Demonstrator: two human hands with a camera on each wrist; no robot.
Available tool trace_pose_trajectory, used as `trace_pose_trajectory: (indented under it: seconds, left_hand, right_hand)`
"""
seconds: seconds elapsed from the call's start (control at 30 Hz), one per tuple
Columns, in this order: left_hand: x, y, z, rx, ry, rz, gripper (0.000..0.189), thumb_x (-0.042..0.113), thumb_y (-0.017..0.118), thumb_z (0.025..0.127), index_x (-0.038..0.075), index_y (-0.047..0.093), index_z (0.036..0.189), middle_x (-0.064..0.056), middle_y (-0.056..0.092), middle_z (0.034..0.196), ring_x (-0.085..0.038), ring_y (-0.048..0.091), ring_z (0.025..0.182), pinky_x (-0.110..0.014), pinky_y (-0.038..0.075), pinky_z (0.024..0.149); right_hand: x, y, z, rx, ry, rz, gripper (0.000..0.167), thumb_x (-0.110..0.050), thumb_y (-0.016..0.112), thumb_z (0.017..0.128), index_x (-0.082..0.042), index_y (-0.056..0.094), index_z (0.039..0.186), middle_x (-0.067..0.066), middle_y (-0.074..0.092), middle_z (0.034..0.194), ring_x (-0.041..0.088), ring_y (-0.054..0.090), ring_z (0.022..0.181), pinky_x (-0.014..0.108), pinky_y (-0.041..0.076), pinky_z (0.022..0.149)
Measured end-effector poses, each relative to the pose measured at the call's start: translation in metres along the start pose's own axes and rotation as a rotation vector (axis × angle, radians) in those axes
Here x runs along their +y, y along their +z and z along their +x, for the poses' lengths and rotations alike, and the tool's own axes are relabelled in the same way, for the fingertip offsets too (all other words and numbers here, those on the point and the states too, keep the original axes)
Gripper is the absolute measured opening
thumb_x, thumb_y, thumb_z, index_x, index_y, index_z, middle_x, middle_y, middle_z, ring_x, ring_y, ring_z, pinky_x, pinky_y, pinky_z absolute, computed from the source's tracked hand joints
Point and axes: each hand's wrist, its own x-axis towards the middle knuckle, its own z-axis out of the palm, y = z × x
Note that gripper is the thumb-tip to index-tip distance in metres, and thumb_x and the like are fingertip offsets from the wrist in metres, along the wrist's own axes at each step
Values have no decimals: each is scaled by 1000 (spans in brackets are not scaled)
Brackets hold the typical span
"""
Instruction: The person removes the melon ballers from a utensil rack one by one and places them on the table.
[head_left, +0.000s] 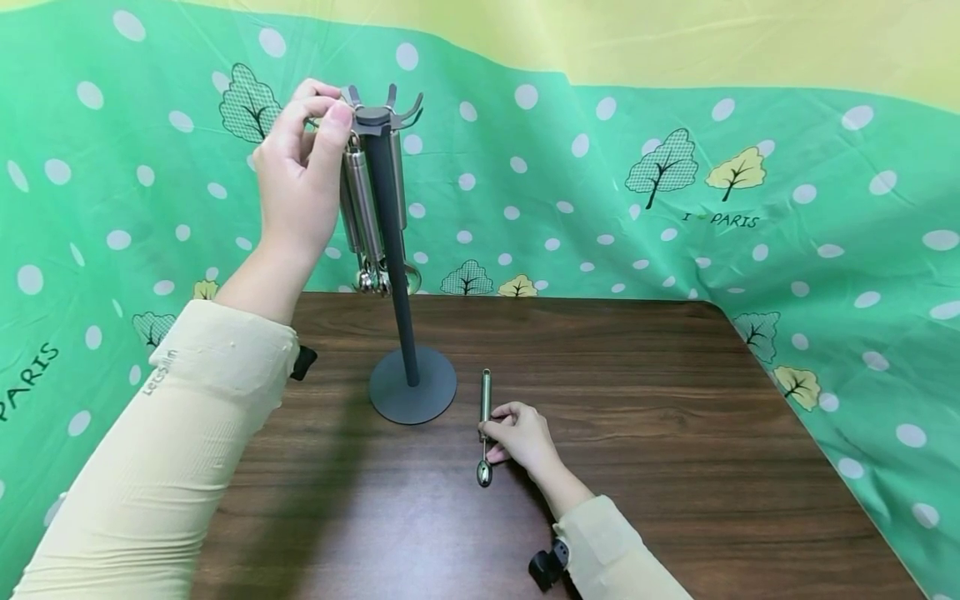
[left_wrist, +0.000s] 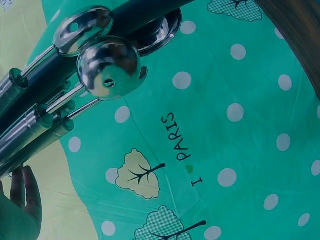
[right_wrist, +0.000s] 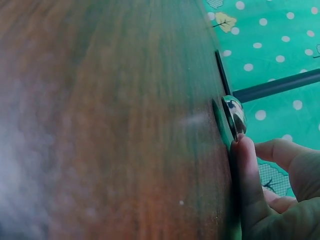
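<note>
At the top of a dark grey hanging stand (head_left: 400, 292), my left hand (head_left: 303, 167) pinches one of its hooks between thumb and fingers; the grip partly hides that hook. Several shiny metal scoops (head_left: 364, 200) hang there by their handles, bowls down. Seen from the left wrist, a rounded bowl (left_wrist: 107, 70) has a small hole in it, and my left fingers (left_wrist: 31, 192) lie close by the handles. Down at the table, my right hand (head_left: 528, 437) pinches a small melon baller (head_left: 486, 404) near its neck, the oval bowl towards me.
The stand's round base (head_left: 412, 404) rests on the dark wooden table (head_left: 637, 400), left of the melon baller. A green dotted cloth (head_left: 525, 192) hangs behind the table and along its sides. Black wrist cameras (head_left: 547, 567) are strapped at the sleeves.
</note>
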Motion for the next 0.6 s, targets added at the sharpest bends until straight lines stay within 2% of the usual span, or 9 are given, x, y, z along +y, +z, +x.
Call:
trace_pose_trajectory:
  seconds: [0.13,0.23,0.37,0.6]
  left_hand:
    - [2,-2,1,-10,-57,33,19,36,51,93,28,67,94,8,65,118,-11,62,79,-21,40,66]
    - [2,-5,3,-27,-92,53,25,37,51,93,21,69,98,6,65,123,-9,61,86,-21,42,72]
    - [2,-9,5,-74,-79,54,25,34,51,94,19,69,104,2,63,128,-7,55,97,-21,41,75]
    - [4,-14,5,-158,-83,20,34,29,50,99,12,65,124,2,60,135,-8,51,110,-23,40,80]
  right_hand:
    - [-2,-2,-2,-7,8,1,35,-8,73,82,9,61,110,10,64,75,12,63,46,29,56,48]
    - [-3,-2,-2,-12,16,0,36,-9,73,82,9,61,111,10,64,75,12,63,45,29,56,47]
    - [-4,-4,-3,-10,22,5,36,-9,74,82,9,62,111,9,64,75,11,61,45,29,56,47]
    - [-10,-9,-6,11,11,-23,35,-11,75,82,7,64,110,9,65,76,12,62,52,29,56,52]
